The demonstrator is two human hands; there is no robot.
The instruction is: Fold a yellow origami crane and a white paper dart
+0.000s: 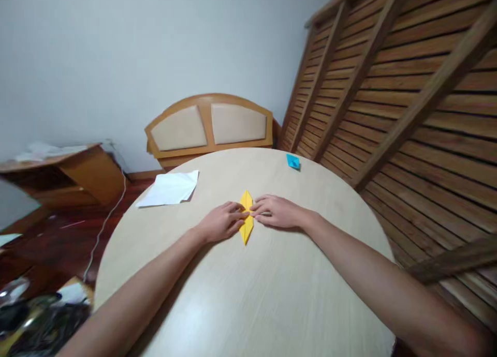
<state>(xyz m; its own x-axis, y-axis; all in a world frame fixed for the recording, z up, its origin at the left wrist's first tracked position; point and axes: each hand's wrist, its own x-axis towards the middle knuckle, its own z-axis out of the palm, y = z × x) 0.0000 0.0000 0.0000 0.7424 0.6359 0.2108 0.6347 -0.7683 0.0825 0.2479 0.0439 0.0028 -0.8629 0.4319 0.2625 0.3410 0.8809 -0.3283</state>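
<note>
A yellow folded paper [246,235], long and pointed at both ends, lies on the round table [248,300] with a crease running down its middle. From the left, my left hand [222,221] has its thumb and fingers closed on the paper's edge and middle. My right hand [277,211] meets it from the other side, fingertips pinching at the paper's right edge. The fingers of both hands almost touch at the centre and cover the middle of the paper.
White paper sheets [169,188] lie on the table's left side. A small blue folded paper [293,162] sits near the far right edge. Beyond stand a wooden headboard [208,108] and a slatted wooden panel [388,88]. A cable [101,232] crosses the floor at left.
</note>
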